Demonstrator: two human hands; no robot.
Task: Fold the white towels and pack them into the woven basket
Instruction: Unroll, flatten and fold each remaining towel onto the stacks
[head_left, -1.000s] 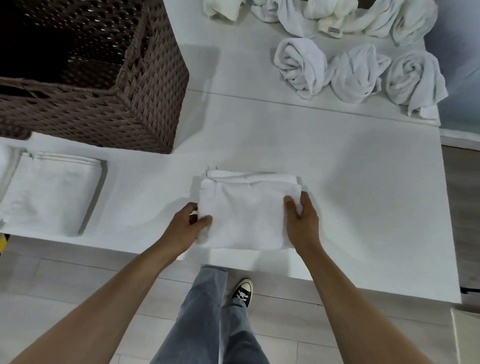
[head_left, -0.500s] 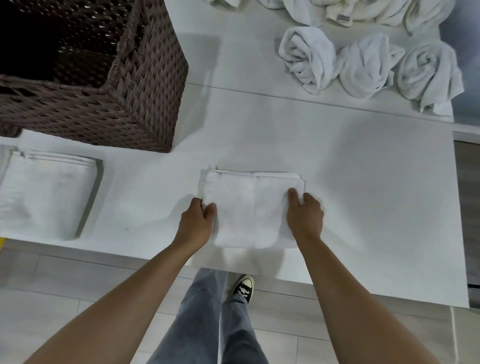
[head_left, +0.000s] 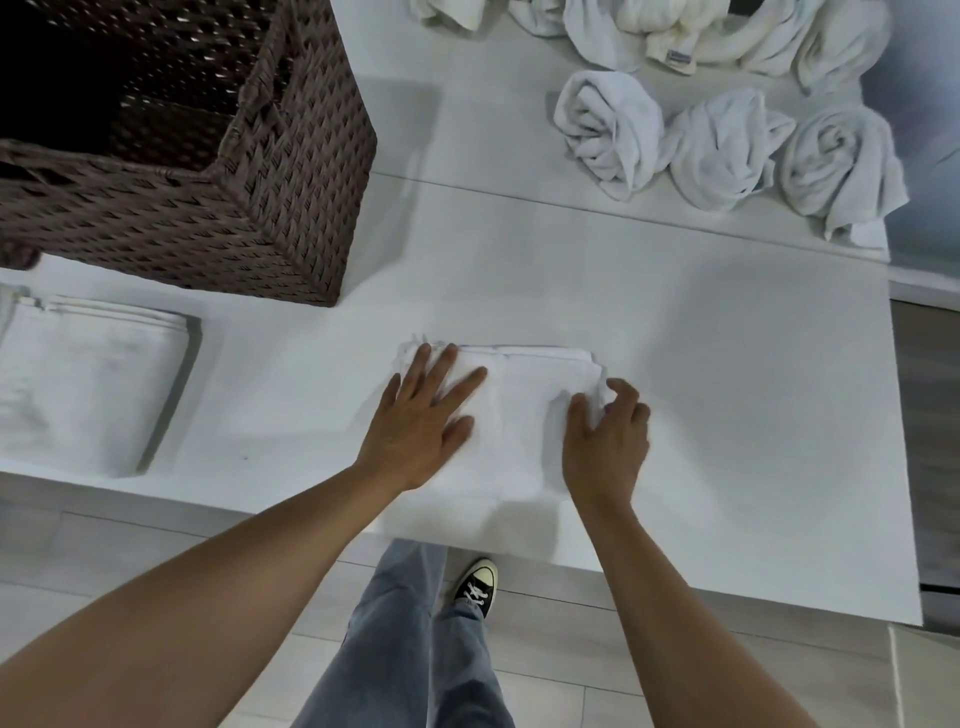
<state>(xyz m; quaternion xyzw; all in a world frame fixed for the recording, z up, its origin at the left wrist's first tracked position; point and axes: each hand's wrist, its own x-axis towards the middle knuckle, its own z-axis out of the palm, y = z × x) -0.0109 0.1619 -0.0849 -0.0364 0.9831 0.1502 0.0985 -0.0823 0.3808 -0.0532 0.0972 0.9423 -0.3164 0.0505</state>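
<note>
Since half a second ago the left hand (head_left: 423, 422) has let go of the folded towel's (head_left: 524, 415) left edge and slid up onto its top, where it now lies flat with the fingers straight and spread, pressing the cloth down. Meanwhile the right hand (head_left: 605, 444) has shifted along the right edge; its fingers are curled and pinch the towel's right side, thumb on top. That towel sits near the front edge of the white surface (head_left: 727, 415), in front of the person. Off to the left, a second folded towel (head_left: 88, 384) lies flat on the same surface. Behind it stands the brown woven basket (head_left: 249, 208), well apart from both hands. Several rolled towels (head_left: 722, 150) are bunched at the far right of the surface.
</note>
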